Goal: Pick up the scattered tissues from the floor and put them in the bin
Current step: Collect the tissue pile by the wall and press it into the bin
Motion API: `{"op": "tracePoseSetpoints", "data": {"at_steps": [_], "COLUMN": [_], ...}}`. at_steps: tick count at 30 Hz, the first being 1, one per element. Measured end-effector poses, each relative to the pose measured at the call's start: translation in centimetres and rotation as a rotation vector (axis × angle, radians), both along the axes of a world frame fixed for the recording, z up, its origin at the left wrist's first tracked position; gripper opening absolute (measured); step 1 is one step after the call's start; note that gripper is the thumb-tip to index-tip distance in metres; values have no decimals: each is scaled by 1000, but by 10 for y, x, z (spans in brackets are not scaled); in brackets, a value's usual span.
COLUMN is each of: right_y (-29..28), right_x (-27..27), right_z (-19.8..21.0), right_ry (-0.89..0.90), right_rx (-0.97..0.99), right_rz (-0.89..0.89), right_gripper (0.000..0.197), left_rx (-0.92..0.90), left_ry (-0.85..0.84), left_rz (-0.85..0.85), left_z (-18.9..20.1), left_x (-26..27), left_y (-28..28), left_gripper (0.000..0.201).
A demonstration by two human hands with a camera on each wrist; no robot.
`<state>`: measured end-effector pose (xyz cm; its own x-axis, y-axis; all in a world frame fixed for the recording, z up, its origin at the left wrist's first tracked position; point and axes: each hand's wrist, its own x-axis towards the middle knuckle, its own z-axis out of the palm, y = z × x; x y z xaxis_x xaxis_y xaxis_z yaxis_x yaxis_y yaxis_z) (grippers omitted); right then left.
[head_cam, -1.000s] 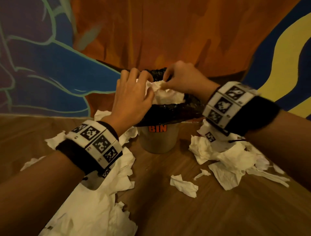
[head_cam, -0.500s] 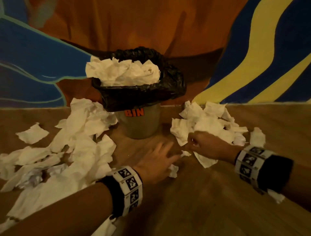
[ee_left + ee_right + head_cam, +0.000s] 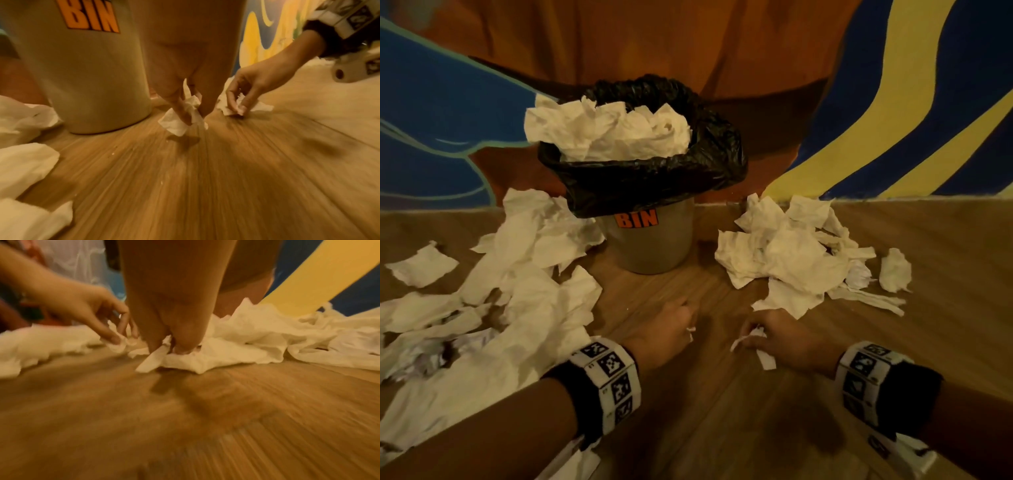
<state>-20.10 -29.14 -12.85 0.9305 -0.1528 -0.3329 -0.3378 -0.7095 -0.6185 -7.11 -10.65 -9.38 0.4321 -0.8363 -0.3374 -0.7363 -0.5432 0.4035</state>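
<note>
A grey bin (image 3: 654,243) marked BIN stands on the wooden floor, lined with a black bag (image 3: 654,178) and heaped with white tissues (image 3: 609,133). In front of it my left hand (image 3: 671,329) pinches a small tissue scrap (image 3: 180,120) just above the floor. My right hand (image 3: 780,337) pinches another small tissue piece (image 3: 756,342) close beside it. Large tissue piles lie left (image 3: 517,294) and right (image 3: 787,253) of the bin.
A painted wall (image 3: 722,51) rises right behind the bin. Loose single tissues lie at the far left (image 3: 422,265) and far right (image 3: 893,270). Bare wooden floor (image 3: 722,428) runs between my forearms toward me.
Both hands came down from the bin's top to the floor in front of it. Each has pinched a small tissue scrap and drawn back toward me.
</note>
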Motion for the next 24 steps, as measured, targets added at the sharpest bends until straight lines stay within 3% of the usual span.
{"op": "tracePoseSetpoints", "data": {"at_steps": [3,8,13,16,18,21,24], "right_y": [-5,-3,14,28,41,53,52], "right_x": [13,43,79,110,131,161,185], "right_z": [38,149,248,275,278,262,233], "right_ry": [-104,-403,-711,-904,-991,-923,-690], "right_rx": [119,227,625,839,905,686,73], "right_rz": [-4,-157,-210,-162,-158,-252,-273], "right_gripper": [3,13,17,17,12,6,13], "left_rx": [-224,-581,-963,-1153,-1239,-1271,-1088], "left_ry": [33,-51,-113,-263,-329,-231,-106], "left_rz": [75,55,77,164,319,659,845], "left_z": [20,86,177,210,218,210,191], "left_x": [11,29,40,61,87,124,138], "left_y": [-2,-9,7,25,31,33,27], "left_gripper": [20,16,13,18,23,22,10]}}
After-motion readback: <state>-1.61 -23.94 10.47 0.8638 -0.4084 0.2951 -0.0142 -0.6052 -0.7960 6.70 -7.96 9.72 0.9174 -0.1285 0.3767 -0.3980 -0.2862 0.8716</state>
